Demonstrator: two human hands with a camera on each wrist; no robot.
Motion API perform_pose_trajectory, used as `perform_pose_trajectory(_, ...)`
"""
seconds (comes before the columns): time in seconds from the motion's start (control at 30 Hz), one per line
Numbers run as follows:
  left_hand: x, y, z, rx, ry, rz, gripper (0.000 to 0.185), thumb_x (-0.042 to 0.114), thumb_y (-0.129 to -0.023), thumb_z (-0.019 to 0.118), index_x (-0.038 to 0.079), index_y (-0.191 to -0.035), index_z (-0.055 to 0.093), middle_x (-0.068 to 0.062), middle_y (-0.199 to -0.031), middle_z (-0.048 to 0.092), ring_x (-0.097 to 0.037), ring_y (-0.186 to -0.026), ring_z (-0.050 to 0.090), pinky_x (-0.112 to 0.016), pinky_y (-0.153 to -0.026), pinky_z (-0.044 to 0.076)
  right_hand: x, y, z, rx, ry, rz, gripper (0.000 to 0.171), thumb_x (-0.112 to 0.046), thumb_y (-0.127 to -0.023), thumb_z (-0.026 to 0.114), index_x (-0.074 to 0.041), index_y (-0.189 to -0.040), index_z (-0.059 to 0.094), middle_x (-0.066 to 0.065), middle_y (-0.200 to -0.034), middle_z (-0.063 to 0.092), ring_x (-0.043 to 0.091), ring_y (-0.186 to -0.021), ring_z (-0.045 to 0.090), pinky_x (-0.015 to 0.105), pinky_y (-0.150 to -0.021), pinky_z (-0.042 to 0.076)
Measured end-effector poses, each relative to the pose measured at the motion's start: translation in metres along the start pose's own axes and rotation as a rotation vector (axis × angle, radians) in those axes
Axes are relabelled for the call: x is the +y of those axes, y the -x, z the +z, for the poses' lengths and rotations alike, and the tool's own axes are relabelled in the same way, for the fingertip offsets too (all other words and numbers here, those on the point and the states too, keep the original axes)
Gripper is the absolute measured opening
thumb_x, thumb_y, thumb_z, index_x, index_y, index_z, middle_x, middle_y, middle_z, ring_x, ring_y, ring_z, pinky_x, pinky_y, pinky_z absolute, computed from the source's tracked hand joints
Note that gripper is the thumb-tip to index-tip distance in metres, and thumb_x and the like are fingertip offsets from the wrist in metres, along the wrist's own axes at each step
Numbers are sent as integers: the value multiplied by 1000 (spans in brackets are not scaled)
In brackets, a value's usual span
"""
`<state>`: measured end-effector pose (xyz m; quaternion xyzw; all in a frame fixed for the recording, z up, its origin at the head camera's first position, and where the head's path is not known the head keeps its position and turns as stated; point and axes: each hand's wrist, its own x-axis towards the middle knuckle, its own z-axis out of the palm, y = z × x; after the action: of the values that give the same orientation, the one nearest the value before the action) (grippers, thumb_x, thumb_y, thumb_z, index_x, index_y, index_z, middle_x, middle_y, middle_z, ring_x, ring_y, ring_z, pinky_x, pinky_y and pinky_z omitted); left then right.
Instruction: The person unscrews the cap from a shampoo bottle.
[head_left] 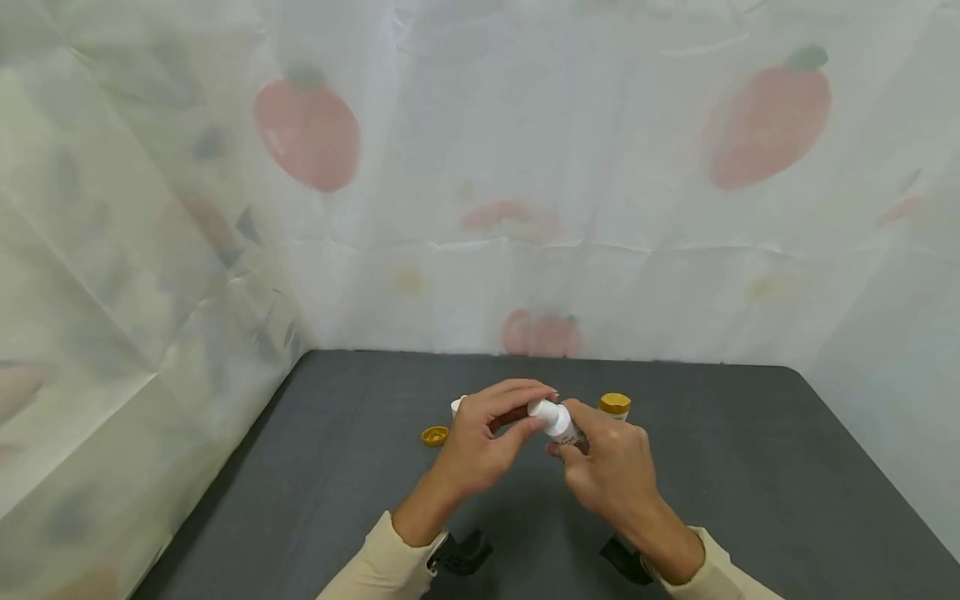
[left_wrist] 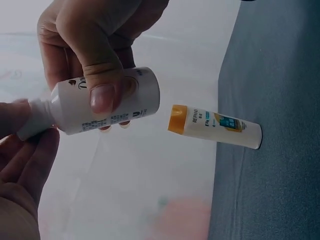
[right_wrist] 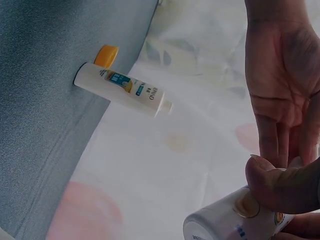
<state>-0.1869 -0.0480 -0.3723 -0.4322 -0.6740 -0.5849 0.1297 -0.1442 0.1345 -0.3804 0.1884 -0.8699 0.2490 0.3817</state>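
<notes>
Both hands hold a small white bottle [left_wrist: 107,102] raised above the table and tilted. My right hand [head_left: 611,462] grips its body, the thumb [left_wrist: 102,95] pressed along the printed side. Between the thumb and fingers of my left hand [head_left: 483,437] is the bottle's white cap [head_left: 543,410], which sits at the neck. A short stretch of ribbed neck [left_wrist: 46,112] shows beside the cap in the left wrist view. In the right wrist view the cap end is hidden behind the fingers, and the left hand [right_wrist: 282,90] reaches down from the top.
A white shampoo bottle with a gold cap [head_left: 615,404] stands behind the right hand. Behind the left hand stands an uncapped white bottle [right_wrist: 122,90], with a loose gold cap [head_left: 435,436] lying by it on the dark grey table [head_left: 337,500]. A fruit-printed white curtain [head_left: 555,167] borders the table.
</notes>
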Motion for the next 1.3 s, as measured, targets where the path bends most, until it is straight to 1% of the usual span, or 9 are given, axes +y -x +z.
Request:
perform_pose_trajectory(0.17, -3, -1, 1, 37, -37, 23, 26, 1, -95, 73, -1, -122, 73, -18, -116, 70, -25, -106, 74, -34, -92, 64, -2, 1, -2, -5, -3, -2, 43, -8, -63, 99, -13, -96, 72, 0, -81, 75, 5, -57, 61, 22, -53, 51)
perform_pose_trajectory(0.4, -6, -4, 3, 42, 8, 131, 21, -6, -94, 72, -7, -114, 75, -26, -119, 73, -33, -108, 74, -37, -88, 65, -3, 2, -2, -16, -3, 7, 43, -8, -63, 98, -13, -98, 73, 0, -81, 76, 4, -57, 62, 20, -53, 51)
perform_pose_trajectory(0.57, -1, -1, 0, 2, -38, 58, 26, -3, -95, 71, -5, -121, 74, -21, -128, 71, -30, -117, 72, -35, -94, 63, -2, 0, -3, -29, 3, 20, 42, -10, -63, 99, -12, -96, 73, 0, -80, 76, 3, -56, 60, 20, -53, 49)
perform_pose_trajectory(0.67, 1, 0, -2, -4, -72, 14, 29, 0, -95, 73, -2, -124, 73, -17, -126, 70, -28, -114, 73, -33, -95, 63, -2, 0, -3, -31, 7, 27, 43, -10, -62, 100, -12, -96, 73, 0, -81, 76, 4, -57, 60, 21, -53, 50)
perform_pose_trajectory(0.8, -1, -1, -2, 26, -51, 27, 27, 0, -94, 75, -2, -121, 74, -18, -122, 71, -26, -112, 73, -34, -96, 62, -3, 1, -3, -28, 13, 25, 43, -10, -62, 100, -13, -95, 73, -1, -81, 76, 5, -59, 63, 22, -54, 52)
perform_pose_trajectory(0.93, -3, -3, -1, 25, 2, 90, 21, -3, -94, 73, -5, -115, 75, -23, -124, 72, -29, -115, 73, -37, -93, 63, -4, 2, -4, -27, 12, 20, 43, -9, -62, 100, -14, -94, 72, -2, -79, 75, 4, -58, 61, 21, -53, 50)
perform_pose_trajectory(1.07, -3, -5, -1, 24, -15, 136, 16, -5, -92, 74, -5, -108, 77, -22, -115, 73, -29, -105, 74, -36, -89, 65, -4, 1, -4, -31, 6, 21, 43, -10, -63, 99, -14, -96, 73, -2, -80, 75, 2, -56, 58, 20, -52, 49)
perform_pose_trajectory(1.17, -1, -4, -3, 10, -44, 112, 21, -5, -92, 74, -4, -113, 76, -20, -115, 71, -28, -104, 73, -36, -92, 64, -4, 1, -5, -30, 9, 20, 43, -9, -63, 99, -13, -97, 73, -1, -81, 76, 2, -56, 59, 20, -53, 50)
perform_pose_trajectory(1.3, 1, -2, -5, -21, -51, 37, 26, -1, -94, 74, -2, -120, 74, -18, -121, 68, -27, -110, 72, -35, -98, 61, -3, 0, -6, -30, 14, 17, 43, -9, -63, 100, -12, -97, 74, 0, -83, 77, 4, -57, 62, 20, -53, 51)
